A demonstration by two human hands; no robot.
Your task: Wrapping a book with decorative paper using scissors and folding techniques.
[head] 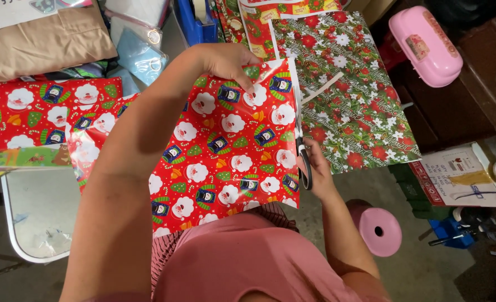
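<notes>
From the head camera, the left hand (225, 61) pinches the far edge of a red wrapping sheet (225, 151) patterned with white-bearded faces, while the right hand (315, 168) grips black-handled scissors (301, 148) running along the sheet's right edge. The left forearm crosses the sheet and hides its left part. Right of the sheet lies a floral wrapping sheet (354, 95); beyond that a pink case (425, 46); below, a pink stool (378, 229).

Free gap btwn pink stool (379, 229) & red sheet (225, 151); floral paper (348, 89) blocks right; folded wraps (41, 114) crowd left.
</notes>
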